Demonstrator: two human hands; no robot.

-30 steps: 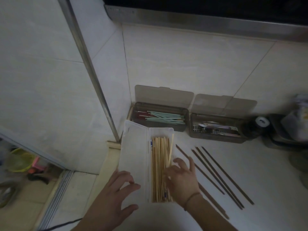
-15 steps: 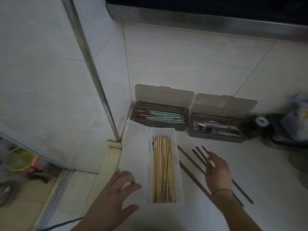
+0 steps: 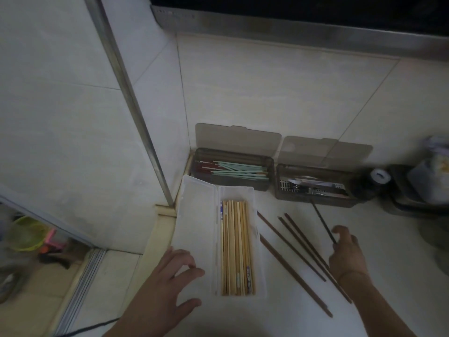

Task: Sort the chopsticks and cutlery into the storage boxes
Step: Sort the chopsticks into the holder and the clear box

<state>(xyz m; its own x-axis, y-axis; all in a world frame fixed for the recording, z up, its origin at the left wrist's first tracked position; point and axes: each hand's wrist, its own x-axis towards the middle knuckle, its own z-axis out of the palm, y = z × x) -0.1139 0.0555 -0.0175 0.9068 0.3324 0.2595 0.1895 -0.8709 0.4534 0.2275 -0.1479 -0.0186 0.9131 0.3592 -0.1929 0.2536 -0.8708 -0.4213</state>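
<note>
Left hand (image 3: 167, 285) lies flat with fingers spread and relaxed on the open lid of the white box (image 3: 196, 222), grasping nothing. Right hand (image 3: 346, 254) pinches the near end of one dark chopstick (image 3: 322, 221), lifted at an angle, its far end pointing toward the cutlery box (image 3: 313, 188). White box sits on the counter (image 3: 291, 312) at front left, its tray filled with light wooden chopsticks (image 3: 237, 246) lying lengthwise. Four more dark brown chopsticks (image 3: 295, 249) lie loose on the counter between the white box and the right hand, running diagonally, two of them passing under the right wrist. At the back against the tiled wall, two smoky translucent boxes with lids up: left one (image 3: 232, 169) holds pale green and red chopsticks, right one holds metal cutlery, details too dim to tell. A dark round item with a white top (image 3: 379, 176) stands just right of the cutlery box.
</note>
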